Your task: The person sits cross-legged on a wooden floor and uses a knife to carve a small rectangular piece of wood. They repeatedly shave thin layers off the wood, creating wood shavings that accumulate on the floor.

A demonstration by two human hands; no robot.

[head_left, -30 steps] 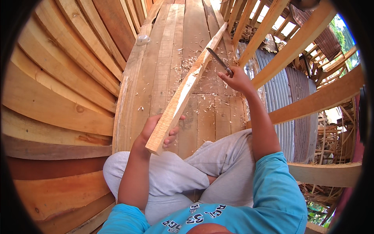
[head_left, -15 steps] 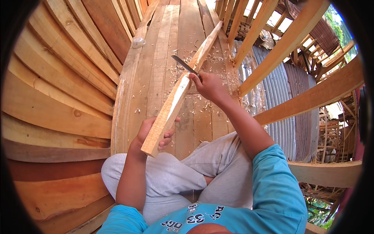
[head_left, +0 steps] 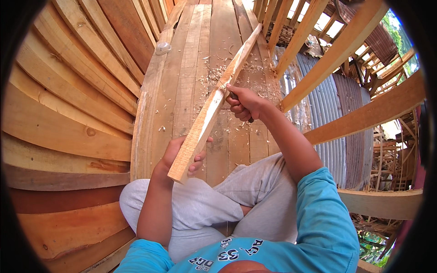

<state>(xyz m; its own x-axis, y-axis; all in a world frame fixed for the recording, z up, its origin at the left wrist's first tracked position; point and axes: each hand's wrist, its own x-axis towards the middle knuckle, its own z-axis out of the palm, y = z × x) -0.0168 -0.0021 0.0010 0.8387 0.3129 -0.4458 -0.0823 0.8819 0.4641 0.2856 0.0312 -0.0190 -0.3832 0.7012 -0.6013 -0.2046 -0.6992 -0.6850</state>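
A long squared wooden beam (head_left: pixel 196 133) slants up and to the right across my view, its far part whittled to a taper. My left hand (head_left: pixel 169 152) is wrapped round its near end, thumb side on the left and fingertips showing on the right. Against the beam's middle, my right hand (head_left: pixel 245 103) is closed round the dark handle of a knife (head_left: pixel 233 95). The blade barely shows; it is smeared or edge-on over the wood. Pale, freshly cut wood shows just below the right hand.
Wood shavings (head_left: pixel 218 73) lie scattered over the plank floor (head_left: pixel 189 91). A small clear plastic container (head_left: pixel 163 48) sits at the far left. Stacked boards (head_left: pixel 68 129) wall the left side. Wooden slats (head_left: pixel 364 109) stand on the right, with corrugated metal sheets (head_left: pixel 327 141) beyond.
My right hand has turned and moved slightly right and down, so the blade, plain across the beam before, hardly shows now. The left hand keeps its hold; the beam has shifted slightly.
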